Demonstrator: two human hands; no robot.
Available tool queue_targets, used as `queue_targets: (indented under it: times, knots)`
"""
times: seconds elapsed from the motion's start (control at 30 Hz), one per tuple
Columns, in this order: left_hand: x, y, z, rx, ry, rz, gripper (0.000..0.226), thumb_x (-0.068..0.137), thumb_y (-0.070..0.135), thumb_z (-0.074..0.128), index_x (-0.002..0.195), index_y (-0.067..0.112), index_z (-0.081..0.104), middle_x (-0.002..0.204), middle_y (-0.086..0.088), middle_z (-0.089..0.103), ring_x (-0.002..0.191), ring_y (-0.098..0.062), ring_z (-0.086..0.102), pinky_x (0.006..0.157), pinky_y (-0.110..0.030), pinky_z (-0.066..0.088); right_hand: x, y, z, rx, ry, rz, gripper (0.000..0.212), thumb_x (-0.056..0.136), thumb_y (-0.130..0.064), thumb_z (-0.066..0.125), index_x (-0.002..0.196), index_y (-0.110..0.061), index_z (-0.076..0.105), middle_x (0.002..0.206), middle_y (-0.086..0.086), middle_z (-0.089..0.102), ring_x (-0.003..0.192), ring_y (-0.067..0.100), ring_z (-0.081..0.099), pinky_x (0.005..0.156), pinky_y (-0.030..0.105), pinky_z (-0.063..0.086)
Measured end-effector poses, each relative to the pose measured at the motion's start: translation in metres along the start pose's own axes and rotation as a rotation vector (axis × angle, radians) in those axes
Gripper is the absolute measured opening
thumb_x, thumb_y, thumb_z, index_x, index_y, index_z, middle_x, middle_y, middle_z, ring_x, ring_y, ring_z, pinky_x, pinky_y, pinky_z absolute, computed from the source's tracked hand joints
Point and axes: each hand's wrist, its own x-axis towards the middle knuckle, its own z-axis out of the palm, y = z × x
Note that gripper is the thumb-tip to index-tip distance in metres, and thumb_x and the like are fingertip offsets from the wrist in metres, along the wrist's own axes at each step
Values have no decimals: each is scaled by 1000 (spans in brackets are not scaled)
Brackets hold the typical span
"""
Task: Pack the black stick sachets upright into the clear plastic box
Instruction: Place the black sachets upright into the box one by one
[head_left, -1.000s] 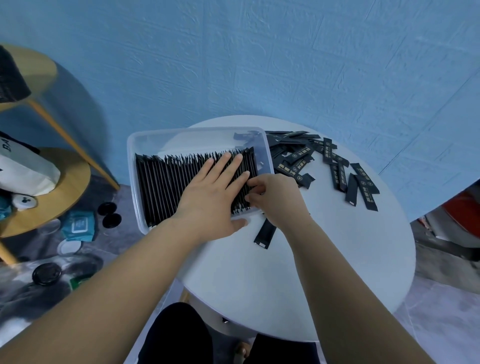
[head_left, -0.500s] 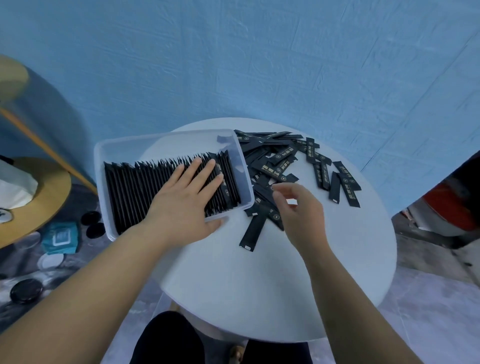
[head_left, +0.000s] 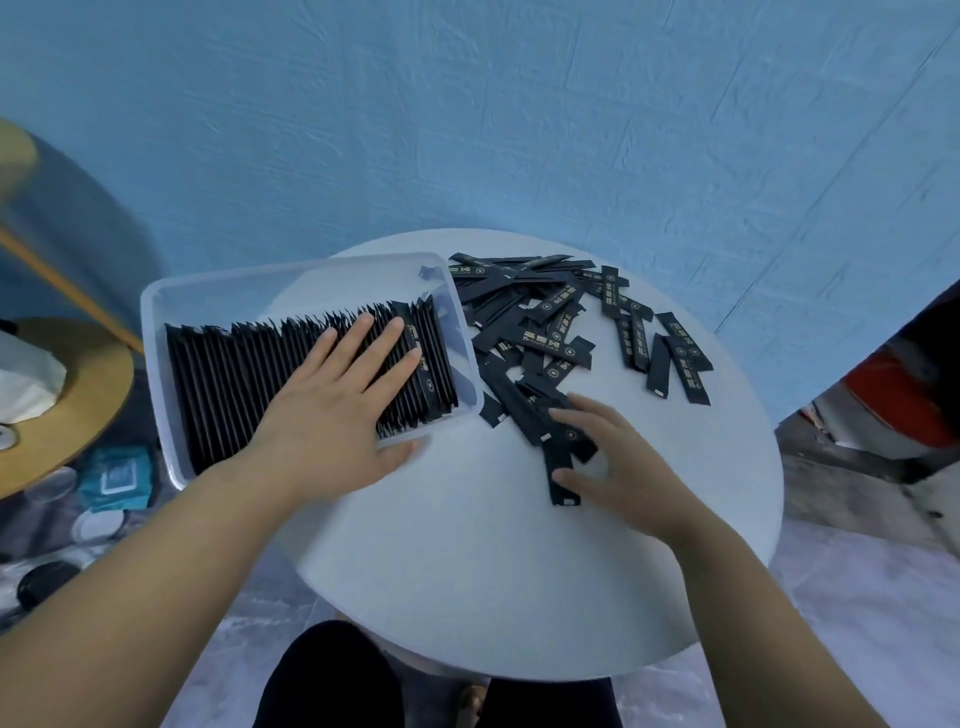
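My left grip (head_left: 332, 415) lay flat, open, on packed sachets (head_left: 234, 384) in the clear box (head_left: 150, 312), holding them upright; my right grip (head_left: 618, 467), open and empty, touched loose sachets (head_left: 540, 332) beneath it on the worktop (head_left: 467, 561).

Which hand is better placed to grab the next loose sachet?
The right hand: it touches the loose sachets beside the box, while the left hand presses flat on the packed row.

One wide-angle camera on my head, looking forward and down, close over the worktop (head_left: 467, 571); left hand (head_left: 332, 415) and right hand (head_left: 623, 467) sit mid-frame.
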Motion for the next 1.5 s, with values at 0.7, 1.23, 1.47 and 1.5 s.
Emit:
queue_targets:
  times: [0.7, 1.23, 1.47, 1.5]
  knots:
    - [0, -2, 9, 5, 104, -6, 85, 69, 72, 6, 143, 32, -5, 150, 8, -17, 139, -17, -22, 109, -29, -24, 66, -33, -6, 98, 46, 104, 25, 88, -9, 58, 106, -23, 69, 87, -8, 66, 77, 11, 57, 67, 19, 44]
    - [1, -2, 12, 54, 120, 17, 78, 78, 65, 33, 138, 15, 38, 147, -8, 32, 136, -27, 27, 113, -34, 7, 62, -39, -26, 1209, 406, -53, 23, 90, 3, 52, 98, -16, 61, 84, -5, 72, 78, 11, 66, 68, 28, 54]
    - [1, 0, 9, -9, 86, -9, 84, 71, 72, 7, 143, 30, -3, 152, 5, -13, 141, -20, -16, 111, -31, -20, 53, -34, 5, 1135, 346, 10, 36, 83, 11, 58, 103, -19, 60, 89, -4, 72, 84, 11, 65, 79, 23, 53]
    - [1, 0, 9, -21, 103, -14, 85, 66, 73, 1, 139, 33, -13, 149, 8, -24, 137, -17, -28, 109, -31, -26, 52, -33, 9, 1096, 326, 38, 33, 83, 9, 60, 102, -18, 62, 91, -3, 71, 84, 10, 64, 78, 22, 52]
